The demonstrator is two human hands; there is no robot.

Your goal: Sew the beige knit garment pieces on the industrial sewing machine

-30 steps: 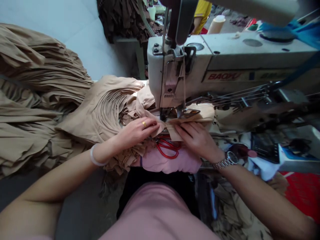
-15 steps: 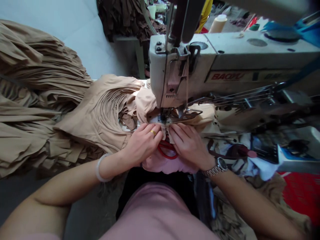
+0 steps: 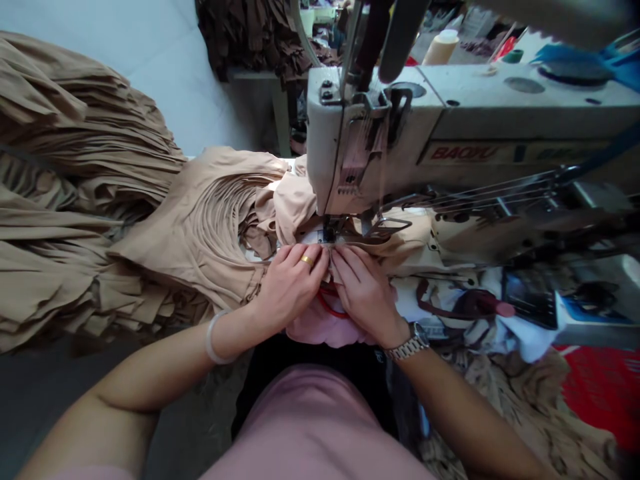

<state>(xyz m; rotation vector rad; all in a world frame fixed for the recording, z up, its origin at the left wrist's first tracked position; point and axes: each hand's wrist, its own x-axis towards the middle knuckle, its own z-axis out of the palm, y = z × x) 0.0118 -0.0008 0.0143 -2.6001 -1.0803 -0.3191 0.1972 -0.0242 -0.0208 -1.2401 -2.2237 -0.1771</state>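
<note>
Right in front of the presser foot (image 3: 329,230) of a sewing machine (image 3: 370,153), my two hands meet over beige fabric (image 3: 327,273). My left hand (image 3: 295,280), with a gold ring, has its fingers closed on the fabric's edge. From the other side my right hand (image 3: 365,283) pinches the same fabric, its fingertips nearly touching the left ones. Part of the fabric is hidden under my fingers. Below them, red scissor handles (image 3: 333,303) show between my wrists. More beige cloth (image 3: 293,207) lies bunched behind the needle area.
Stacked beige garment pieces (image 3: 185,233) cover the left side, with larger piles (image 3: 100,127) beyond. Threads run along the machine's front. A thread cone (image 3: 441,47) stands behind it. To the right are a dark red strap-like item (image 3: 473,305) and a red bag (image 3: 600,387).
My right hand has moved left, closing the gap to my left hand. The left hand has shifted slightly right. The camera view has shifted a little.
</note>
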